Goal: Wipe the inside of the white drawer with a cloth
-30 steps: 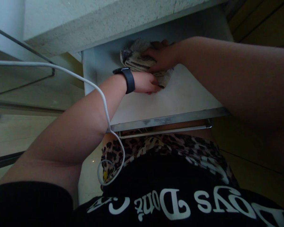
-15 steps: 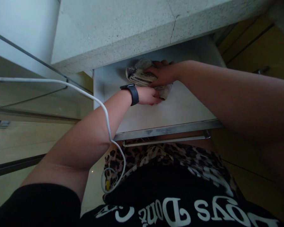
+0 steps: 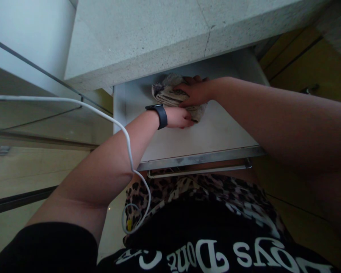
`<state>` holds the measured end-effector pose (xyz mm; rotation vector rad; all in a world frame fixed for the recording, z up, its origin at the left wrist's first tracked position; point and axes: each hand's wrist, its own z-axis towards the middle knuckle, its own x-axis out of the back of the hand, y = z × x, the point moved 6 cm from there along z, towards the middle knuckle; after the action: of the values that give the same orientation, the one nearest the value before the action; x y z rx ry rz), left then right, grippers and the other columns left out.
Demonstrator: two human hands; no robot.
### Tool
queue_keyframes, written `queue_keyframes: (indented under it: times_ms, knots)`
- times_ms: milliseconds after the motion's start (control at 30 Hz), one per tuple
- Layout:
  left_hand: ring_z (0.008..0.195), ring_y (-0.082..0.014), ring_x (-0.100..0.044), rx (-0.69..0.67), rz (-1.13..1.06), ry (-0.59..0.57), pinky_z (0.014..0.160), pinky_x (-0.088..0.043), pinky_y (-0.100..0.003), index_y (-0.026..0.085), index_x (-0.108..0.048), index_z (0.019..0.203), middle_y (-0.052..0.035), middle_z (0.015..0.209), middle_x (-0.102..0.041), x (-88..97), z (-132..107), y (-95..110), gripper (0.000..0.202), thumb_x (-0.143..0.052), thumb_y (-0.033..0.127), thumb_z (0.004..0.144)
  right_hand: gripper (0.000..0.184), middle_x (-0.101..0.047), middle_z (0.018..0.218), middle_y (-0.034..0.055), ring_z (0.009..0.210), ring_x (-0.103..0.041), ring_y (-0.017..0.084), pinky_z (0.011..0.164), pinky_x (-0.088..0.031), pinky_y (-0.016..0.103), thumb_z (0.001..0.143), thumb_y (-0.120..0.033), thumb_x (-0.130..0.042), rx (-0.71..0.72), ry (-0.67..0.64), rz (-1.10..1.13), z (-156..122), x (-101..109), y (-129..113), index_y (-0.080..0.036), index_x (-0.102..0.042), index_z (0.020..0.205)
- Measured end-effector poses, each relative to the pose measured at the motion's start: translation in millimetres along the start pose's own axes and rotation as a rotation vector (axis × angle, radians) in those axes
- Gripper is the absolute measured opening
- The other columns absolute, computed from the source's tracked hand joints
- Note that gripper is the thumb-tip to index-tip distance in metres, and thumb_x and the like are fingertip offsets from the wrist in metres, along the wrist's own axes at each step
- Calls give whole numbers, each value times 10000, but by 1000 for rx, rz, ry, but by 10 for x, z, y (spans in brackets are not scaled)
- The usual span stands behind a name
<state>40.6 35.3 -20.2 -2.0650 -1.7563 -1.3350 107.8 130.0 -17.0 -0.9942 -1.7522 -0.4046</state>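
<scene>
A folded cloth (image 3: 167,91), greyish with dark stripes and resembling a towel, lies inside a pulled-out white drawer (image 3: 170,146). My right hand (image 3: 194,91) grips it from the right, thumb over the top layers and fingers on the far side. At the near edge, my left hand (image 3: 179,116) has its fingers curled against the same cloth; their tips are partly tucked out of sight. A dark smartwatch (image 3: 159,113) is on my left wrist.
A speckled stone countertop (image 3: 136,49) overhangs the drawer's back. The metal drawer handle (image 3: 199,170) is close to my body. A white cable (image 3: 102,112) crosses over my left forearm. Yellowish cabinet fronts (image 3: 304,64) stand to the right.
Both hands stay on the cloth in nearly the same place. The view has shifted slightly, so the drawer and countertop appear a little lower.
</scene>
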Motion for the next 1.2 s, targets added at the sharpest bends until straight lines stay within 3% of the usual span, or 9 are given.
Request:
queue_keyframes:
  times_ms: [667, 833, 933, 1100, 1200]
  knots:
    - [837, -174, -601, -19, -12, 5, 773, -400, -302, 151, -688, 933, -72, 962, -727, -9, 18, -13, 417, -454, 491, 992, 975, -115, 1764, 69, 1601, -186, 492, 1258, -253, 756, 834, -719, -669, 2, 22, -6, 10, -18, 18, -451, -285, 1689]
    - [848, -177, -613, -15, -29, 5, 772, -409, -298, 143, -704, 967, -80, 962, -726, -26, 27, -22, 407, -466, 473, 984, 1034, -116, 1764, 109, 1597, -196, 435, 1324, -295, 618, 811, -732, -672, 23, 59, 5, 60, -58, 62, -295, -335, 1685]
    - [845, -175, -615, 1, -31, 7, 767, -408, -295, 146, -717, 999, -79, 975, -732, -29, 25, -26, 401, -475, 464, 979, 1064, -135, 1761, 109, 1597, -194, 412, 1327, -329, 554, 781, -755, -672, 37, 81, 12, 83, -64, 81, -267, -346, 1668]
    - [852, -171, -616, 8, -36, -7, 767, -406, -290, 140, -716, 1009, -84, 1004, -738, -26, 6, -10, 395, -478, 454, 983, 992, -122, 1768, 69, 1592, -207, 474, 1257, -265, 743, 802, -759, -645, 11, 33, -2, 39, -48, 63, -429, -309, 1675]
    - [865, -173, -617, 5, -31, -2, 775, -406, -289, 140, -710, 1006, -81, 1009, -739, -10, -7, 7, 395, -474, 456, 988, 975, -107, 1771, 58, 1606, -190, 480, 1256, -244, 755, 821, -751, -640, 13, 33, 1, 21, -34, 44, -448, -296, 1681]
